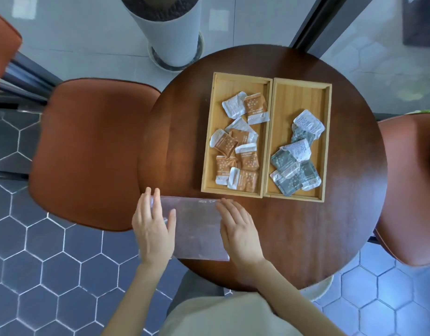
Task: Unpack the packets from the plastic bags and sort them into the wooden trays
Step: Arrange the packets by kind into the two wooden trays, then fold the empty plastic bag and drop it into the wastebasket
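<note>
2 wooden trays [269,141], about 8 orange packets [235,151], about 6 grey packets [295,163], 1 plastic bag [197,229], 2 hands [154,229]

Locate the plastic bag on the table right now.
In the head view, the plastic bag lies flat at the table's near-left edge, between the two hands, just before the left tray.

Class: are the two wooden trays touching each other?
Touching. The head view shows the left tray and right tray with inner walls meeting, no table between.
</note>
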Motion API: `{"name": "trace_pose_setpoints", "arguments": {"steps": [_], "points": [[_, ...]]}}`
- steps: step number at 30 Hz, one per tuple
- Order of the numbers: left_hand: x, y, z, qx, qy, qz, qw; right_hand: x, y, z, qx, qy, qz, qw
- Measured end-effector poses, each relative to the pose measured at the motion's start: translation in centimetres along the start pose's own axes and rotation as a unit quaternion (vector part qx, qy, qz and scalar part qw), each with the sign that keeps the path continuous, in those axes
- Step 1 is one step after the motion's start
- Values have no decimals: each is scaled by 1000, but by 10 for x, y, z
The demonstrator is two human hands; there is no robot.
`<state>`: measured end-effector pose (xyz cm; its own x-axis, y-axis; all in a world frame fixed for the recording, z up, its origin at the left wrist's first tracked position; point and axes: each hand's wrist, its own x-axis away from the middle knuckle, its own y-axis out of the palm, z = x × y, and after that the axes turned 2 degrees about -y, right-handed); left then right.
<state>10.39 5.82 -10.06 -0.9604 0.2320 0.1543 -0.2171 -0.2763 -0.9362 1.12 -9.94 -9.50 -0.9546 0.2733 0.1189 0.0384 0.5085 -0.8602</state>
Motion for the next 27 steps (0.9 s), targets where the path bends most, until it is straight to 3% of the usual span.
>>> {"name": "trace_pose_setpoints", "arguments": {"steps": [5,9,11,14,18,21,25,27], "points": [[22,3,-32,-41,-13,-52,998,19,22,-6,110,-14,-99,989],[25,0,-33,56,-110,-56,991,22,25,-8,166,-11,-127,978],[25,-2,-30,146,-200,-62,967,23,25,-10,178,-12,-127,976],[25,-5,-28,268,-331,-67,903,22,21,-12,194,-5,-149,970],[26,-11,-32,339,-384,-71,856,19,16,-14,189,0,-164,968],[26,-23,-33,334,-366,-79,865,14,11,-16,175,9,-178,968],[29,-45,-25,255,-223,-72,938,4,-5,-21,57,37,-180,981],[33,-59,-14,229,-156,-76,958,0,-17,-20,-17,66,-184,981]]}}
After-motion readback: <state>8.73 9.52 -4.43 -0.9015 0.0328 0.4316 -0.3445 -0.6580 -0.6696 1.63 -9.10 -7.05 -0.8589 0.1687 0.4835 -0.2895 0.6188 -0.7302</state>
